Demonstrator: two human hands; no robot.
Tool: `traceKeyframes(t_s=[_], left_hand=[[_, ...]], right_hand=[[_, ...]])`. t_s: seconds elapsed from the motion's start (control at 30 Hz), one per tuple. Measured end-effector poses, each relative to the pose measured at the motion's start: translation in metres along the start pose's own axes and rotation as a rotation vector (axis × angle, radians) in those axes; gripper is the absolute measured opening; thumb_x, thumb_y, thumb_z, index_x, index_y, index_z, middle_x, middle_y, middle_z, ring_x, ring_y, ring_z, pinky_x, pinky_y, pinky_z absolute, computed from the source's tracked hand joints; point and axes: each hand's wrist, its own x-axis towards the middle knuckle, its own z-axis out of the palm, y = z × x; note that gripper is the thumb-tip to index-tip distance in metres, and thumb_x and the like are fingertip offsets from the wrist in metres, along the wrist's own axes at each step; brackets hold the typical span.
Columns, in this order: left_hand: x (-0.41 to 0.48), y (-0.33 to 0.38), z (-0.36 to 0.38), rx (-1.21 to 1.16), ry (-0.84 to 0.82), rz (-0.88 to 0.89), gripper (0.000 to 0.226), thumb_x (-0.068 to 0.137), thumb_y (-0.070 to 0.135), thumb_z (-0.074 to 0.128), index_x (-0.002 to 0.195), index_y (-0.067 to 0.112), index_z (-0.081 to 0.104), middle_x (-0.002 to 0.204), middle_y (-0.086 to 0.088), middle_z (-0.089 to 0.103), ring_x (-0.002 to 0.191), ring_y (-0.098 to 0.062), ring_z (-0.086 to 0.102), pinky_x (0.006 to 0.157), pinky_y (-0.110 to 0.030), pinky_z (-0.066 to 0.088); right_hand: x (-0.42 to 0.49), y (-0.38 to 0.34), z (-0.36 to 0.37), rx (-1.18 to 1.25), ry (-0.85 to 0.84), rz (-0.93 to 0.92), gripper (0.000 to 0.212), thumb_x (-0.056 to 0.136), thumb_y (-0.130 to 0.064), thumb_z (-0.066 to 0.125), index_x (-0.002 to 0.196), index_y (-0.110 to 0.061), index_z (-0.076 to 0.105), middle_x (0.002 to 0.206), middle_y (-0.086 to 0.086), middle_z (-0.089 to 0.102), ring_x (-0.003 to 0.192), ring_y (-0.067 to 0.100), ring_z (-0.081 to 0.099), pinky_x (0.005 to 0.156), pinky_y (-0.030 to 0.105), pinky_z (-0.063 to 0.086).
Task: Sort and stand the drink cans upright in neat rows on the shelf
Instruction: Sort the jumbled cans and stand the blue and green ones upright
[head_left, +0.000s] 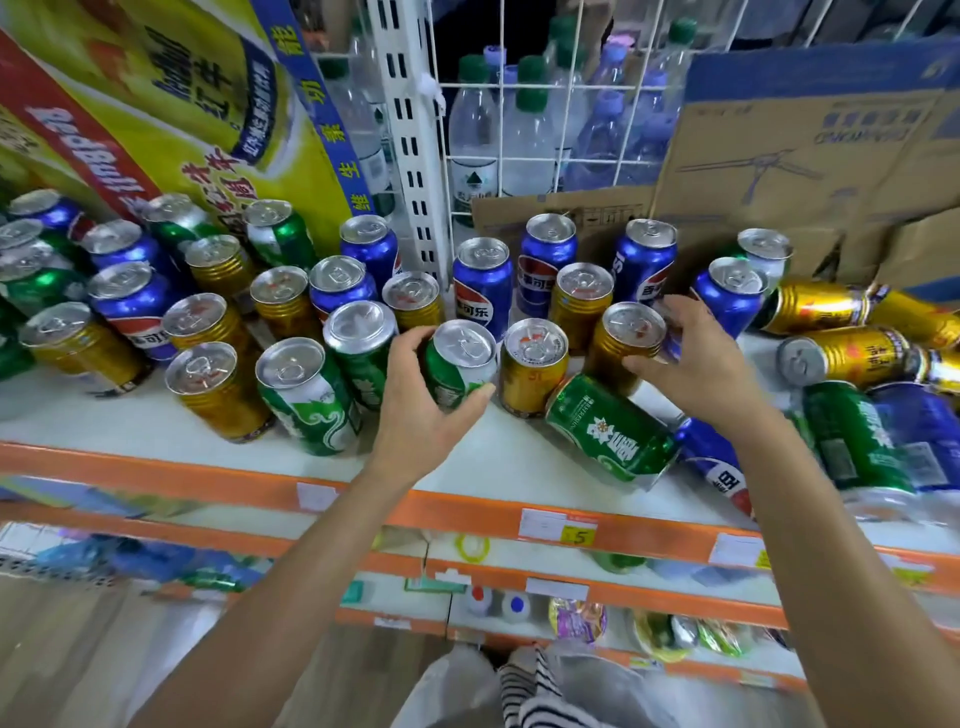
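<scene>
**Standing the cans: grip and axis**

Gripping an upright green can (460, 364) with the left hand (415, 389), near the front of the shelf (130, 415). Fingers and thumb wrapped round its side wall, just below the lid. Reaching with the right hand (696, 358) to a gold can (631, 338), fingers curled by its rim and thumb against its side; cannot tell whether truly pinching it or only touching.

Judged sealed and full, with tabs in place, so fairly heavy for the size. Stiff thin metal walls, smooth and probably slippery, and apt to dent if squeezed hard or dropped. Best taken round the mid-body, thumb opposite fingers, rather than by the lid.

Held green can: long axis vertical, tab end up. Lying green can (608, 431), just to the right and touching nothing of either hand: long axis flat on the shelf, running diagonally toward the front edge and rightward, free to roll. Toppled gold cans (841, 356) farther right: axes roughly level, lids facing left. Needing a quarter turn onto the base before joining a row.
</scene>
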Motion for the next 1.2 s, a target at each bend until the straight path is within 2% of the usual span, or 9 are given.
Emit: traceKeyframes(t_s=[0.1, 0.2, 0.3, 0.5, 0.7, 0.8, 0.9, 1.03, 1.2], left_hand=[[-0.004, -0.003, 0.003, 0.050, 0.025, 0.067, 0.080, 0.073, 0.046, 0.068, 0.132, 0.004, 0.035, 0.127, -0.012, 0.045, 0.118, -0.024, 0.048, 0.101, -0.037, 0.042], [-0.009, 0.000, 0.010, 0.123, 0.078, 0.193, 0.083, 0.080, 0.042, 0.067, 0.137, -0.005, 0.027, 0.132, -0.019, 0.037, 0.125, -0.028, 0.040, 0.109, -0.027, 0.033], [-0.011, 0.002, 0.015, 0.225, 0.155, 0.358, 0.072, 0.084, 0.028, 0.067, 0.137, 0.002, 0.026, 0.136, -0.025, 0.031, 0.130, -0.029, 0.032, 0.112, -0.020, 0.026], [-0.004, 0.007, 0.015, 0.420, 0.315, 0.469, 0.038, 0.082, 0.020, 0.068, 0.116, 0.010, 0.053, 0.131, -0.012, 0.037, 0.122, -0.032, 0.046, 0.102, -0.042, 0.042], [-0.008, 0.023, 0.030, 0.640, 0.414, 0.542, 0.025, 0.082, 0.007, 0.064, 0.107, 0.008, 0.059, 0.128, -0.016, 0.042, 0.129, -0.038, 0.039, 0.103, -0.059, 0.035], [-0.012, 0.046, 0.058, 0.537, 0.259, 0.684, 0.025, 0.078, -0.003, 0.062, 0.102, 0.001, 0.067, 0.124, -0.019, 0.051, 0.127, -0.037, 0.043, 0.106, -0.048, 0.039], [-0.017, 0.064, 0.084, 0.444, -0.044, 0.729, 0.040, 0.071, -0.009, 0.050, 0.105, 0.002, 0.068, 0.120, -0.018, 0.060, 0.125, -0.033, 0.047, 0.108, -0.043, 0.037], [-0.017, 0.063, 0.103, 0.479, -0.427, 0.668, 0.056, 0.066, 0.006, 0.033, 0.114, 0.012, 0.062, 0.120, -0.007, 0.061, 0.123, -0.025, 0.048, 0.111, -0.045, 0.032], [-0.016, 0.063, 0.110, 0.700, -0.579, 0.605, 0.080, 0.054, 0.007, 0.061, 0.131, 0.022, 0.043, 0.129, 0.002, 0.053, 0.125, -0.016, 0.038, 0.117, -0.027, 0.002]], right_hand=[[-0.016, 0.007, -0.011, -0.123, -0.002, -0.002, 0.058, 0.084, -0.028, 0.069, 0.134, -0.013, 0.044, 0.130, 0.011, 0.053, 0.117, 0.028, 0.050, 0.089, 0.032, 0.038], [-0.030, 0.021, -0.015, -0.219, -0.055, 0.049, 0.056, 0.085, -0.033, 0.066, 0.133, -0.012, 0.046, 0.128, 0.015, 0.056, 0.114, 0.032, 0.053, 0.090, 0.039, 0.043], [-0.040, 0.032, -0.014, -0.303, -0.149, 0.140, 0.054, 0.088, -0.045, 0.059, 0.132, -0.015, 0.048, 0.125, 0.013, 0.058, 0.115, 0.032, 0.052, 0.087, 0.038, 0.043], [-0.040, 0.035, -0.017, -0.334, -0.179, 0.121, 0.057, 0.088, -0.054, 0.053, 0.133, -0.020, 0.047, 0.130, 0.011, 0.055, 0.117, 0.031, 0.051, 0.087, 0.040, 0.045], [-0.046, 0.047, -0.034, -0.322, -0.255, 0.126, 0.075, 0.082, -0.054, 0.061, 0.142, -0.020, 0.032, 0.133, 0.010, 0.051, 0.119, 0.029, 0.049, 0.092, 0.041, 0.046], [-0.050, 0.053, -0.045, -0.349, -0.403, 0.115, 0.087, 0.076, -0.056, 0.066, 0.144, -0.020, 0.024, 0.135, 0.007, 0.049, 0.117, 0.029, 0.050, 0.092, 0.039, 0.045], [-0.053, 0.059, -0.050, -0.367, -0.491, 0.075, 0.088, 0.076, -0.056, 0.066, 0.142, -0.019, 0.021, 0.130, 0.006, 0.050, 0.108, 0.028, 0.054, 0.085, 0.036, 0.045], [-0.053, 0.062, -0.049, -0.358, -0.472, 0.062, 0.086, 0.076, -0.053, 0.066, 0.140, -0.016, 0.023, 0.129, 0.010, 0.050, 0.110, 0.029, 0.054, 0.085, 0.035, 0.045], [-0.051, 0.064, -0.042, -0.316, -0.389, 0.069, 0.077, 0.070, -0.062, 0.067, 0.124, -0.015, 0.037, 0.112, 0.009, 0.057, 0.099, 0.029, 0.057, 0.077, 0.034, 0.045]])
